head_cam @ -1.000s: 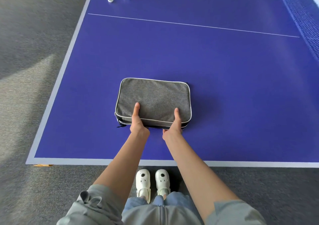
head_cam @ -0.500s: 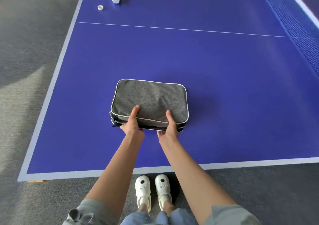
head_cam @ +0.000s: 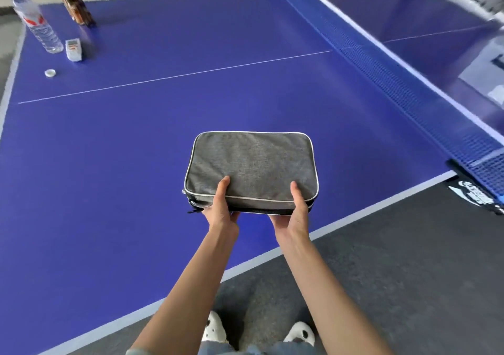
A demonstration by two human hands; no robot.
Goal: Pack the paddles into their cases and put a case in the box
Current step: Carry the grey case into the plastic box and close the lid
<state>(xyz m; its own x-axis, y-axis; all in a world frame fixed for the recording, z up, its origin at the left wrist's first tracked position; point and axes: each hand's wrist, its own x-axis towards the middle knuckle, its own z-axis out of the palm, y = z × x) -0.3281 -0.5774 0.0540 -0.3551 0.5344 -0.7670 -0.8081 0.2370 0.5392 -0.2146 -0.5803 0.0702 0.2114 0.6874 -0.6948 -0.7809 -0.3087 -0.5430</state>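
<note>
Head view, grey case (head_cam: 252, 168) (near edge) pinched by left hand (head_cam: 219, 208), right hand (head_cam: 296, 213)

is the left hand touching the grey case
Touching. The head view shows the left hand gripping the case at its near edge, thumb lying on the top fabric, fingers beneath.

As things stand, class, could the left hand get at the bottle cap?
Probably not yet: the left hand is gripping the case, and the cap lies far across the table, though nothing blocks it.

Bright, even light, soft shadows, sheen on the table (head_cam: 136, 163); wide-angle bending and blur toward the edges.
</note>
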